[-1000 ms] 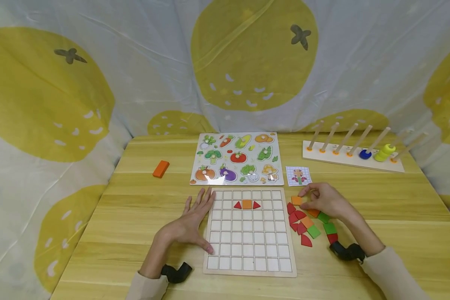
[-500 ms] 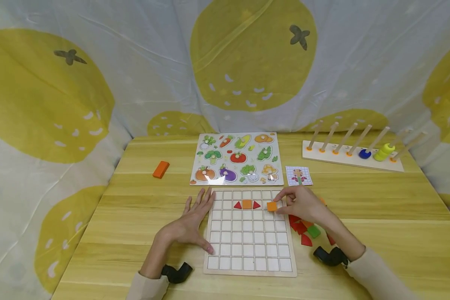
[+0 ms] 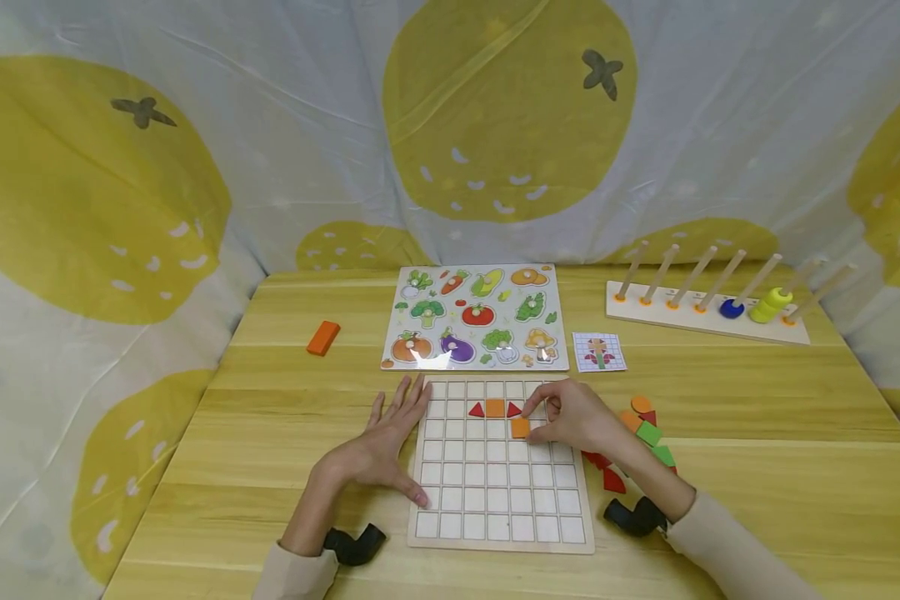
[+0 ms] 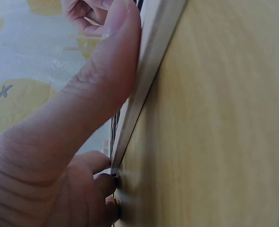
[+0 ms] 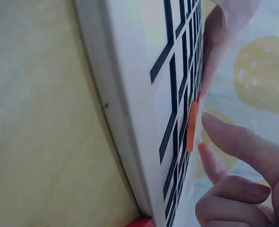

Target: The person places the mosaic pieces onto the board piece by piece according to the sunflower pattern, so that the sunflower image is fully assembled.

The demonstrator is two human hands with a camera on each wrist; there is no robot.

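A wooden grid board [image 3: 507,542] lies in front of the person. On its second row sit an orange square tile [image 3: 494,408] and two red triangle tiles, one on each side of it. My right hand [image 3: 581,421] holds another orange square tile [image 3: 521,427] at its right side with thumb and index finger, low over the third row. The right wrist view shows this orange tile [image 5: 192,126] at the board's surface, with the thumb [image 5: 224,132] right beside it. With fingers spread, my left hand [image 3: 375,454] rests along the board's left edge, its thumb [image 4: 106,61] on the rim.
Loose red, green and orange tiles [image 3: 648,433] lie right of the board, partly hidden by the right forearm. Beyond are a vegetable puzzle [image 3: 461,333], a small pattern card [image 3: 598,352] and a peg stand [image 3: 708,315] with rings. An orange block [image 3: 323,338] lies left.
From the loose tiles, my right hand has carried the orange square tile leftward over the board, to just below the right red triangle. My left hand has stayed in place.
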